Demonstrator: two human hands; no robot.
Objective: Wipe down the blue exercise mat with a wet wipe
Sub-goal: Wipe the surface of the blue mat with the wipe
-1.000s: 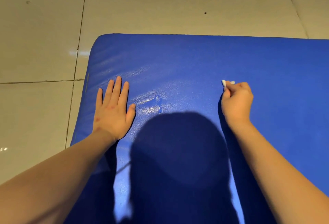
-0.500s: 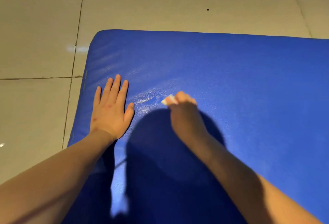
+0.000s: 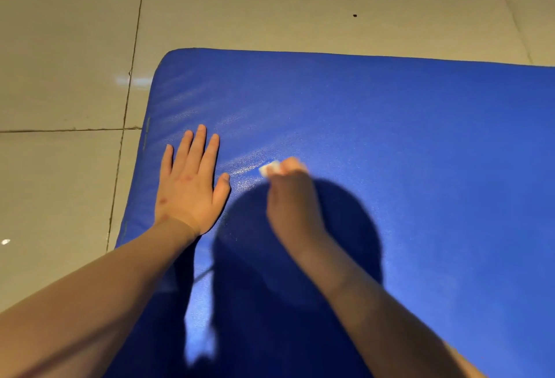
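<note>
Blue mat point(image 3: 405, 152) | left hand point(image 3: 190, 188) flat near left edge | right hand point(image 3: 289, 194) pinching wipe point(image 3: 268, 168) | open mat rightward

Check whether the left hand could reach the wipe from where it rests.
Probably yes. The left hand lies flat on the mat just beside the wipe, which the right hand pinches. Only bare mat shows between the left thumb and the wipe, so nothing seems to block the way.

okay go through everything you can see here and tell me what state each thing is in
Mat: lying flat on the floor, shiny damp streak near the wipe.
Wipe: bunched up, pressed on the mat.
Right hand: gripping the wipe.
Left hand: flat on the mat, fingers straight.
Floor: tiled, glossy.
</note>
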